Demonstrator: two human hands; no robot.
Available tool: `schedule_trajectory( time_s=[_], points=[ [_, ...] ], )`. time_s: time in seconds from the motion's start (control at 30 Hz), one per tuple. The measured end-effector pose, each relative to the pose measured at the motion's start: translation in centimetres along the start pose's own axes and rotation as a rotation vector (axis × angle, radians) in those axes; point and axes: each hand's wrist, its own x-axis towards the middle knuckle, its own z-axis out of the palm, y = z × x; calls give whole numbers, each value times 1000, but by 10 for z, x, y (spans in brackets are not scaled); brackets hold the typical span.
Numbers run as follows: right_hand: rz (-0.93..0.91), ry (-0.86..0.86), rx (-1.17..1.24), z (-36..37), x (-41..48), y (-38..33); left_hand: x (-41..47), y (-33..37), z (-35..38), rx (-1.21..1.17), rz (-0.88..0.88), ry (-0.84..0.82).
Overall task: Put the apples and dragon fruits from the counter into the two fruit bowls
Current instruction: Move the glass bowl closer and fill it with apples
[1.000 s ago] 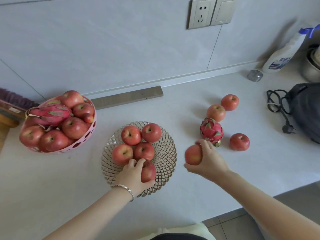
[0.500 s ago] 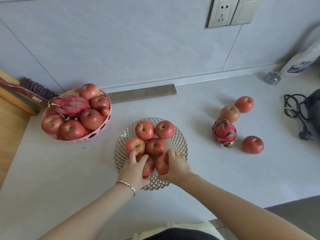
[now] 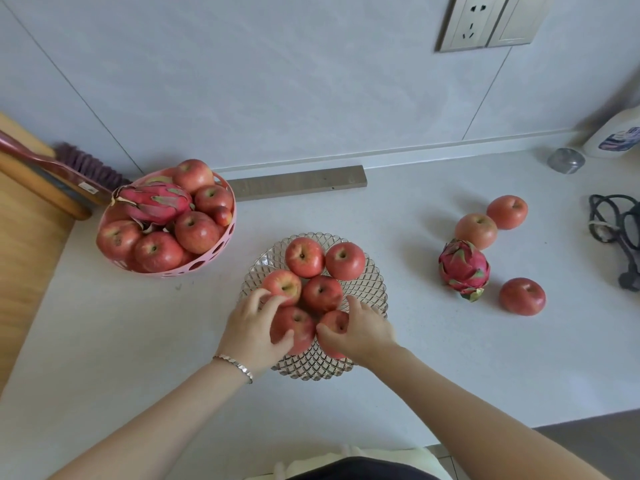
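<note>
A glass bowl (image 3: 367,285) in the middle of the counter holds several red apples. My left hand (image 3: 251,330) grips an apple (image 3: 294,327) at the bowl's near side. My right hand (image 3: 360,332) grips another apple (image 3: 336,323) beside it, inside the bowl. A pink bowl (image 3: 194,268) at the left is full of apples with a dragon fruit (image 3: 154,202) on top. On the counter to the right lie a dragon fruit (image 3: 464,268) and three apples (image 3: 476,230), (image 3: 507,211), (image 3: 522,296).
A metal strip (image 3: 298,183) lies along the wall behind the bowls. A brush (image 3: 69,166) and wooden board are at the far left. A black cable (image 3: 613,230), a small jar (image 3: 565,160) and a white bottle (image 3: 616,140) stand at the right.
My right hand carried an apple from the counter into the glass bowl and now holds it beside the apple under my left hand. The view has shifted left.
</note>
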Motion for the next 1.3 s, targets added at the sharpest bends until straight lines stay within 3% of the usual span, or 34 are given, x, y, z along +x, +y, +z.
schedule_trajectory(
  time_s=[0.03,0.1,0.2,0.3,0.53,0.77,0.9,1.0,1.1,1.3],
  points=[
    [14,63,-39,2,3,-3,1,-4,-2,7,-65,45],
    [53,32,100,6,10,-7,4,-10,-4,-60,-265,54],
    [89,-59,379,12,15,-8,4,-14,0,-375,-535,-101],
    [85,-9,399,16,16,-6,3,-6,12,-470,-547,-237],
    [119,-103,456,20,19,-11,9,3,20,-442,-642,-247],
    [171,-81,359,22,18,-25,8,2,20,-300,-593,-221],
    [98,-157,325,17,10,-20,9,-1,17,-8,-290,-100],
    [136,-213,456,13,10,-20,18,-4,14,114,-103,-197],
    [295,-236,686,6,23,-23,24,-4,13,79,-77,-301],
    [432,-157,793,8,38,-30,27,-9,13,71,-60,-317]
  ],
)
